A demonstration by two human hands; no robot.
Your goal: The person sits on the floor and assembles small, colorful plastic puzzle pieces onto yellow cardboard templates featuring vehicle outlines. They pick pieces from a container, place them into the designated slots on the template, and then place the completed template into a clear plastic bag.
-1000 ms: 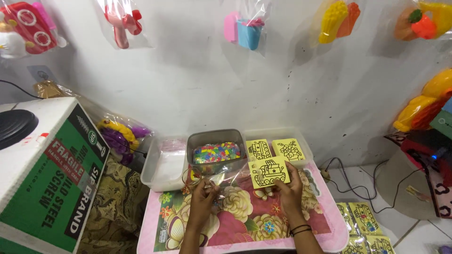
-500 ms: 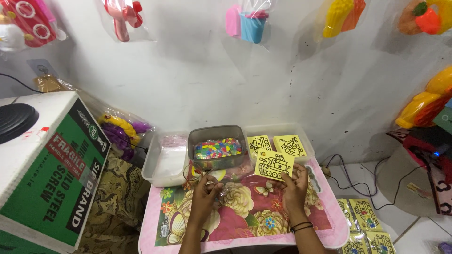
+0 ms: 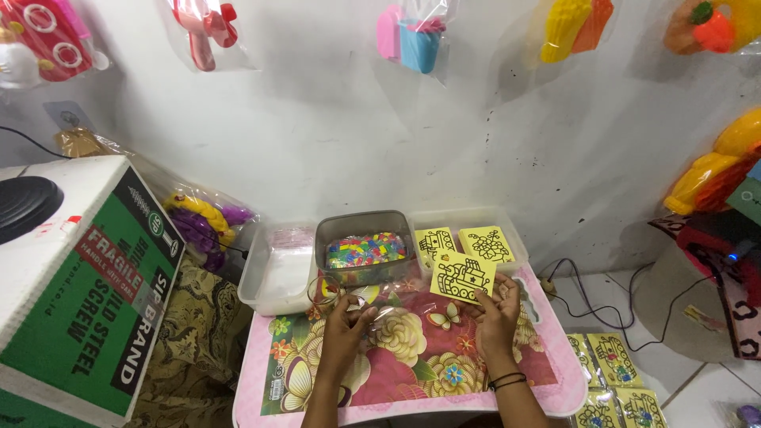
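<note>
Since the earlier frames, the yellow card (image 3: pixel 464 277) has tilted and drifted slightly rightward in the right hand (image 3: pixel 497 317), whose grip pinches the card's lower edge; it is a thin, stiff square with a black line drawing. Left hand (image 3: pixel 346 326) closes its grip on crinkled clear plastic film (image 3: pixel 379 311) just above the worktop (image 3: pixel 412 357), a low pink surface with glossy floral covering. Behind stands a grey rectangular tub (image 3: pixel 363 228) of small multicoloured pieces, between two translucent shallow trays (image 3: pixel 273 273); more cards lie in the right one. A cardboard box (image 3: pixel 75 277) crowds the left edge; open floor lies right.
</note>
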